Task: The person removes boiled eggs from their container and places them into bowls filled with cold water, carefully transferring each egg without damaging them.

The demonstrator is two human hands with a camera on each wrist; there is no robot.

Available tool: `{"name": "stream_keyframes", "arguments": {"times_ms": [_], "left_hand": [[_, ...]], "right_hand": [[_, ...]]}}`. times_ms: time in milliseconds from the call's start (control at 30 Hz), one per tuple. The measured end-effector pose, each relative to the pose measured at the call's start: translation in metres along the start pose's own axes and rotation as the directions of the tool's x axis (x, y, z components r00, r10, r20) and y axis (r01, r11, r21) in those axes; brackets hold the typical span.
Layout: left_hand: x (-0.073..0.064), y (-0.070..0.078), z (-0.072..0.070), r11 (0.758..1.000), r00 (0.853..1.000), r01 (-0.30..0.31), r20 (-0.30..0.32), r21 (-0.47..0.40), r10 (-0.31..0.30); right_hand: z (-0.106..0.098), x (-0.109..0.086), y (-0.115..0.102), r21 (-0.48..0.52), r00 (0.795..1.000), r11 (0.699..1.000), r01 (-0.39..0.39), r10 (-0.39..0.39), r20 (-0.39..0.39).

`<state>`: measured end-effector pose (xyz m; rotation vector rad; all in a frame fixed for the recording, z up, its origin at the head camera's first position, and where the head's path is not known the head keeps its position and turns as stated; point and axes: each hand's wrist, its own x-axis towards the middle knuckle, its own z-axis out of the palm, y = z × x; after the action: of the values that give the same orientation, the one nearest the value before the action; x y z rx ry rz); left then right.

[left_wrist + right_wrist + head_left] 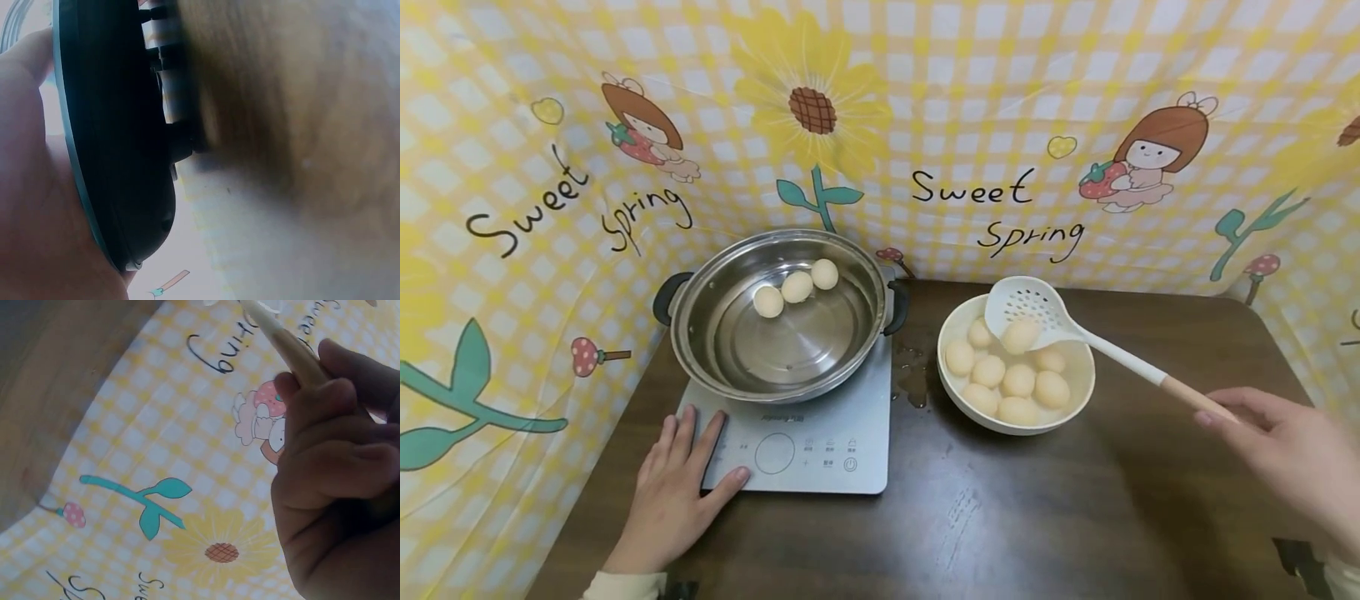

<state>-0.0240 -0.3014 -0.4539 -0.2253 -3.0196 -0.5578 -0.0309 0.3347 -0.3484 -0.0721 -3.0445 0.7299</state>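
In the head view my right hand [1277, 450] grips the wooden handle of a white slotted spoon [1120, 354]. The same handle [300, 362] runs through the curled fingers in the right wrist view. The spoon's perforated head is over the back of a white bowl [951, 400], with one egg [1021, 335] in it. Several pale brown eggs [1018, 380] lie in water in that bowl. My left hand [673, 483] rests, fingers spread, on the front left corner of a white induction cooker [872, 450]. Three eggs [797, 287] sit in the steel pot [790, 392] on the cooker.
The pot has black side handles [897, 308]. Water drops [913, 383] wet the dark wooden table [1000, 517] between cooker and bowl. A yellow checked cloth [955, 100] hangs behind and at the sides. A black device [115, 125] blocks much of the left wrist view.
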Motion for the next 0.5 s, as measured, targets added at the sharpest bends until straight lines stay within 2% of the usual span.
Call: {"name": "stream_keyframes", "arguments": {"times_ms": [133, 300, 367, 500], "left_hand": [[-0.0012, -0.0010, -0.0015, 1.000, 1.000, 0.011, 0.003, 0.004, -0.011], [-0.0032, -0.0027, -0.0039, 1.000, 1.000, 0.022, 0.006, 0.000, -0.022], [-0.0033, -0.0035, -0.0040, 1.000, 1.000, 0.023, 0.012, 0.000, -0.023], [-0.0002, -0.0025, -0.0011, 1.000, 0.999, 0.016, 0.034, -0.007, -0.016]], "right_hand": [[0.0036, 0.0013, -0.0030, -0.024, 0.996, 0.999, 0.029, -0.031, -0.081], [0.0043, 0.0035, -0.0031, 0.066, 0.983, 0.995, 0.080, -0.068, -0.168], [0.0028, 0.0060, -0.0024, 0.094, 0.982, 0.990, 0.102, -0.085, -0.168], [0.0006, 0.0064, -0.0021, 0.163, 0.991, 0.981, 0.105, -0.089, -0.100]]}}
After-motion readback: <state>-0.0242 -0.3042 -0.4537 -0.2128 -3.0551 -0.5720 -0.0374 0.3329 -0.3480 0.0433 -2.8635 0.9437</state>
